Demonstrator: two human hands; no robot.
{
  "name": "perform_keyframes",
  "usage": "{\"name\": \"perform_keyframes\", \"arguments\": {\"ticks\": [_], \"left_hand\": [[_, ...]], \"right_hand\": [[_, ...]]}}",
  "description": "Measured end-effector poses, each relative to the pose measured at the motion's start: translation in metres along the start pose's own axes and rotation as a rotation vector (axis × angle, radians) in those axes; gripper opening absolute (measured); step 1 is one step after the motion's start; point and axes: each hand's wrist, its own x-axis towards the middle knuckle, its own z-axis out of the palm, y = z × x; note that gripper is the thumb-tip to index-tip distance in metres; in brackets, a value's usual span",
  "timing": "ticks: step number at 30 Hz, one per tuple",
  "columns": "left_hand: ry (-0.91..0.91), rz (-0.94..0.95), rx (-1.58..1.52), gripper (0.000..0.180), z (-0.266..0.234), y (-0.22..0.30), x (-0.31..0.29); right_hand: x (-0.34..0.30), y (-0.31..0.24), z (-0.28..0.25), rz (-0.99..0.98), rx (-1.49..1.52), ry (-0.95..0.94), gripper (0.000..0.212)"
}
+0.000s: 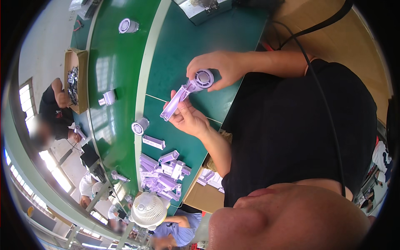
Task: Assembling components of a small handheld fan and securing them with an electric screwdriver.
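Note:
Both my hands hold a pale purple plastic housing (177, 104), shaped like a hair dryer: a round barrel with a ringed end joined to a long hollow handle. My right hand (221, 68), the upper one in the picture, curls its fingers and thumb around the barrel. Below it, my left hand (187, 118) is closed around the handle from underneath, its palm partly turned up. Near my left hand, a single purple handle piece (153, 142) lies on the dark green table (196, 41). A heap of similar purple pieces (164, 173) sits further down.
A green conveyor belt (108, 54) beyond a pale rail carries purple barrels (128, 26). Another barrel (140, 126) stands by the rail. A cardboard box (193, 196) of purple parts, a white fan (149, 210) and a machine (206, 10) are nearby. Co-workers sit across, beside a parts box (81, 83).

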Motion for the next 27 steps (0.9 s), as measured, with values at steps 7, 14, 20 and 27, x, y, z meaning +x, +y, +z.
{"name": "perform_keyframes", "arguments": {"ticks": [7,14,20,27], "left_hand": [[-0.19,0.091,0.422,0.048,0.011,0.009,0.008],[-0.259,0.164,0.572,0.048,0.022,0.015,0.018],[-0.306,0.113,0.581,0.048,0.028,0.016,0.018],[-0.235,0.178,0.604,0.045,0.031,0.009,0.012]], "right_hand": [[-0.014,0.019,0.001,0.038,0.129,-0.07,0.066],[-0.009,0.013,-0.009,0.116,0.095,-0.153,0.079],[-0.013,0.012,-0.017,0.152,0.109,-0.182,0.078],[-0.011,0.012,-0.022,0.146,0.086,-0.181,0.078]]}}
